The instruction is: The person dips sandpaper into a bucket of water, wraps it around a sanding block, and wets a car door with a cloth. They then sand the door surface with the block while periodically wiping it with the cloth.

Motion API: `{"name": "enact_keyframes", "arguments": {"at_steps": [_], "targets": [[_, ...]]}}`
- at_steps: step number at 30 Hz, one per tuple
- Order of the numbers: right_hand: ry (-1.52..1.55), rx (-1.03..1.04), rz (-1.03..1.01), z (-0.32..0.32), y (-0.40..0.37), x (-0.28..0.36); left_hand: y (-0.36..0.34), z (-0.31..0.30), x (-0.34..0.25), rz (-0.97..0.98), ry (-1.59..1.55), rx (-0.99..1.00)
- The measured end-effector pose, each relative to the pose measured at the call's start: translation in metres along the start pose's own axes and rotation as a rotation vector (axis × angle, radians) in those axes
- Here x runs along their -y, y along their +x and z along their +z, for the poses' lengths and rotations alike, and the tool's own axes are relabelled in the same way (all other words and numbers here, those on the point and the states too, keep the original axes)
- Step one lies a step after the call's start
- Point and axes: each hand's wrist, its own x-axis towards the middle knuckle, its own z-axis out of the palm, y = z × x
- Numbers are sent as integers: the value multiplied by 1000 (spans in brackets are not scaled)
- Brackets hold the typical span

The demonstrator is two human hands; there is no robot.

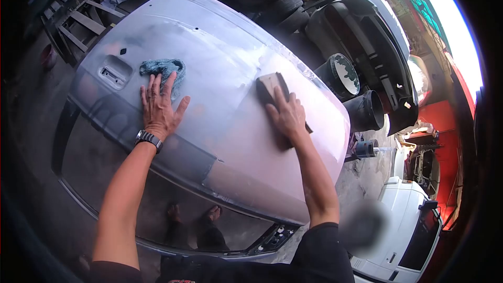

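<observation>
A car door panel, grey at the left and pinkish at the right, lies flat in front of me. My left hand, with a watch on its wrist, rests flat on the panel, fingers spread and their tips on a crumpled teal cloth. Left of the cloth is the recess for the door handle. My right hand grips a long dark sanding block, pressed on the pinkish area and slightly blurred. The block's underside is hidden.
Two dark buckets stand beyond the panel's right edge. Behind them leans a black bumper. A wooden rack is at the upper left. A white vehicle is parked at the lower right. The window frame lies nearest me.
</observation>
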Motion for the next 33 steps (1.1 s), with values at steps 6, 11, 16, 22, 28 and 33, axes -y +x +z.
{"name": "enact_keyframes", "arguments": {"at_steps": [6,11,16,22,28,33], "targets": [[-27,50,-74,-4,-15,0,2,-4,-1,-3,7,-5],[-23,154,348,23,168,-36,4,-1,0,-24,12,-14],[3,50,242,12,94,-5,3,-6,-1,-12,0,-3],[-39,75,-113,-14,-68,47,2,-3,0,5,-5,-32],[-40,129,96,14,110,-44,1,-2,0,-13,-12,1],[-35,107,235,18,142,-33,0,-3,0,-15,-8,-22]]}}
